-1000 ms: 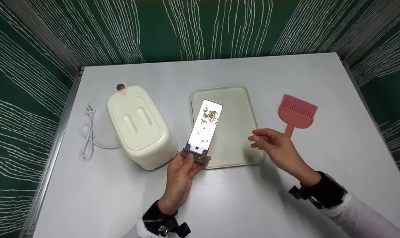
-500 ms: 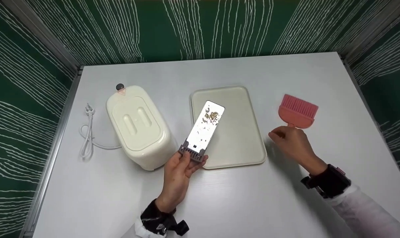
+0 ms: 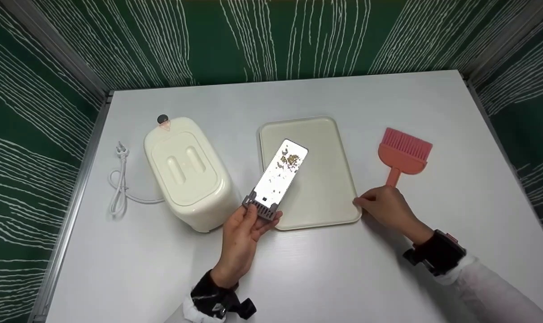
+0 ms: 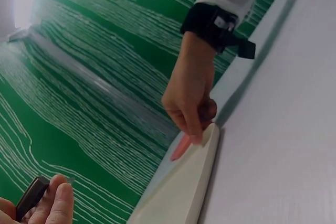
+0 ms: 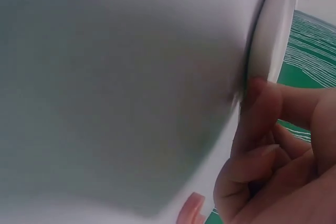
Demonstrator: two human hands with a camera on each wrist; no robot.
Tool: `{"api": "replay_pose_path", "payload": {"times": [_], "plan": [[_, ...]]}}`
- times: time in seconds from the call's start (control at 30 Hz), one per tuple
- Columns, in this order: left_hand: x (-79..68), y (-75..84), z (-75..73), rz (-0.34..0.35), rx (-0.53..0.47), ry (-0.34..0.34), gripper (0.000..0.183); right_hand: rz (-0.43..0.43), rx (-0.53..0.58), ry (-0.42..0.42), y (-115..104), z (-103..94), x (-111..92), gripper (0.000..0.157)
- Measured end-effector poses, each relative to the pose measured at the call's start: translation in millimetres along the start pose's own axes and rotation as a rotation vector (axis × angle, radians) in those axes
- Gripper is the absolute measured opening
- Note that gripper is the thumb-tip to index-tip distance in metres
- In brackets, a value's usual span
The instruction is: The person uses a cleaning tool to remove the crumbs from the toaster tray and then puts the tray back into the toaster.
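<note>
My left hand (image 3: 239, 244) grips a crumb tray (image 3: 271, 186) by its grey slotted end. The long shiny plate slants up to the right above a cream rectangular tray (image 3: 325, 193), with brown crumbs gathered near its far end. At the cream tray's lower right edge, my right hand (image 3: 388, 208) pinches the rim, thumb and forefinger on it in the right wrist view. That rim (image 5: 268, 45) stands beside the white tabletop there. In the left wrist view only the dark end of the crumb tray (image 4: 32, 198) shows, between fingers.
Left of the cream tray stands a cream lidded toaster-like appliance (image 3: 186, 163) with a dark knob; its white cord and plug (image 3: 121, 179) lie further left. A coral brush (image 3: 401, 159) lies just beyond my right hand. Green walls (image 3: 298, 40) border the table (image 3: 388, 103).
My right hand has moved right and away from over the cream tray, then come back to its edge and taken the rim. The crumb tray has shifted slightly right, tilting more rightward.
</note>
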State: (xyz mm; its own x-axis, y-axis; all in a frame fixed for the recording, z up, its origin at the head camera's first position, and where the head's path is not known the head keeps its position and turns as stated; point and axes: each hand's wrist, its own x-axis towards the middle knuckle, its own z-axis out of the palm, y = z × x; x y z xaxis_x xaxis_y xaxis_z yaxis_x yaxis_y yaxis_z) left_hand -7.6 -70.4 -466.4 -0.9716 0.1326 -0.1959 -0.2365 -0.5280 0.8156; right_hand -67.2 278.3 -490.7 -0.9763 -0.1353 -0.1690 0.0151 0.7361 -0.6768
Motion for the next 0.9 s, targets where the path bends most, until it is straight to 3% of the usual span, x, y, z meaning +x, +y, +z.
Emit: {"api": "replay_pose_path", "payload": {"times": [0.9], "plan": [[2.9, -2.3, -4.2, -0.018, 0.016, 0.017, 0.045, 0.079, 0.072, -0.109, 0.5, 3.2, -13.9, 0.018]]}}
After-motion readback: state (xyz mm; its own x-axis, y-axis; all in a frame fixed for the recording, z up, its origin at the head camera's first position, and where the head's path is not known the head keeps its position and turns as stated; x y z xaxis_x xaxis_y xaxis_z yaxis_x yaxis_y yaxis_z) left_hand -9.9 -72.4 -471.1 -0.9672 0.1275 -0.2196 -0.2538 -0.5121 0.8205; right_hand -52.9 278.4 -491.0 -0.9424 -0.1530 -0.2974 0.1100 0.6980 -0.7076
